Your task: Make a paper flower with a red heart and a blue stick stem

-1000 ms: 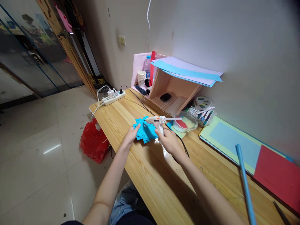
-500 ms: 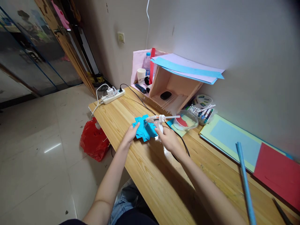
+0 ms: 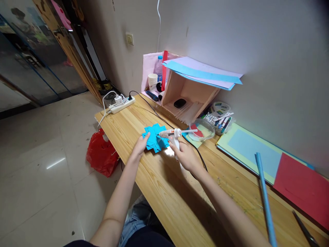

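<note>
A blue paper piece with a jagged, many-pointed outline is held just above the wooden table. My left hand pinches its left edge, thumb on top. In my right hand is a white hot glue gun, fingers wrapped round its handle. Its nozzle points left over the middle of the blue paper; whether the tip touches it I cannot tell. A clear glue stick juts out of the back of the gun.
Behind stand a clear plastic bowl, a box of markers and an open wooden box. A power strip lies at the table's far left. On the right are coloured sheets, a blue rolled tube and scissors.
The blue paper has turned and tilted in my left hand, showing its face more flatly. The glue gun's nozzle stays over it. The whole view has shifted slightly.
</note>
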Demonstrator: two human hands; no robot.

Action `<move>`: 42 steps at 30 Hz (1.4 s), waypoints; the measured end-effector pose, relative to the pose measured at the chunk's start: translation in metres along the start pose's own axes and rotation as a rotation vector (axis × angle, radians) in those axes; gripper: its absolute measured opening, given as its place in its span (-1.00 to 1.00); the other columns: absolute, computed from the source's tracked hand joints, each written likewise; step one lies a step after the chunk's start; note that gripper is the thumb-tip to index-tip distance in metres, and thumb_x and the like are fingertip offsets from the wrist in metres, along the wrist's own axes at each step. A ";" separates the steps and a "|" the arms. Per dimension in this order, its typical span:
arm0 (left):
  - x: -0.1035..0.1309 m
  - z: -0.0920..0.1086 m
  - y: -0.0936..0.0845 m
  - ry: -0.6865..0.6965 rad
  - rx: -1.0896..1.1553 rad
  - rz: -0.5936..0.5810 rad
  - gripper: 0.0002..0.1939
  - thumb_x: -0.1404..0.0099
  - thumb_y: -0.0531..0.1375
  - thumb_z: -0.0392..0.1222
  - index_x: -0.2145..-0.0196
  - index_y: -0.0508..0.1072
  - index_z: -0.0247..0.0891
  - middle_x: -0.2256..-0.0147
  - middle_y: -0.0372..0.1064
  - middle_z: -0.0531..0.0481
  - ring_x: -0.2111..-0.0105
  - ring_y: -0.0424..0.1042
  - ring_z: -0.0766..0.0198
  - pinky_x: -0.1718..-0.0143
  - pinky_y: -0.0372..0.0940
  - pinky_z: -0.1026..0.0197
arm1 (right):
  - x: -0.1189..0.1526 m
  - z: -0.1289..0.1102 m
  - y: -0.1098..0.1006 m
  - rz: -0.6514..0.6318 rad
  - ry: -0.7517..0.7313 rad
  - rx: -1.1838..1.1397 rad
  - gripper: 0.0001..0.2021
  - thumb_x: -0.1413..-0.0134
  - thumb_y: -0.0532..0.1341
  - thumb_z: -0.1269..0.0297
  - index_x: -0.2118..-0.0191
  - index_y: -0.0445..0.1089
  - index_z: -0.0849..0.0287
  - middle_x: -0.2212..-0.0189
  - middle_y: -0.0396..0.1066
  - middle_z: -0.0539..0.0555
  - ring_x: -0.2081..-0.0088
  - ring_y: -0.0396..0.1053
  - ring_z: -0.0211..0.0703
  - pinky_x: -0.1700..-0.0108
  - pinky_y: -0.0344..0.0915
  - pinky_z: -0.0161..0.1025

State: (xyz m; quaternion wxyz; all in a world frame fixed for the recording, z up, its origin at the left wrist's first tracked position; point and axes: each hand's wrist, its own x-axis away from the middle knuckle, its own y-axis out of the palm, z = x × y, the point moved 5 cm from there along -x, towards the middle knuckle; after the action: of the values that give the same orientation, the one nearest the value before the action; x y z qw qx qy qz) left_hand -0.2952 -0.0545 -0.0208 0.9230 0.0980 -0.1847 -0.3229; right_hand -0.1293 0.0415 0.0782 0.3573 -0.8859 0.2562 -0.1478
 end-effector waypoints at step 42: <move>0.004 0.019 -0.032 0.029 0.119 0.141 -0.69 -0.09 0.23 -0.06 0.28 0.46 -0.36 0.27 0.50 -0.16 0.14 0.42 0.10 0.01 0.24 0.05 | 0.025 0.011 0.003 -0.106 0.097 -0.221 -0.69 -0.07 0.02 0.05 0.40 0.31 0.20 0.65 0.32 -0.02 0.58 0.29 -0.18 0.47 0.13 -0.29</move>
State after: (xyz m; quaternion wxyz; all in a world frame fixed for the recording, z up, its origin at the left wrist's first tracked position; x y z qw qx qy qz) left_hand -0.3181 -0.0825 -0.0116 0.9386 0.1443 -0.1968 -0.2439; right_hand -0.1049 0.0324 0.0703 0.2365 -0.9240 0.2406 -0.1802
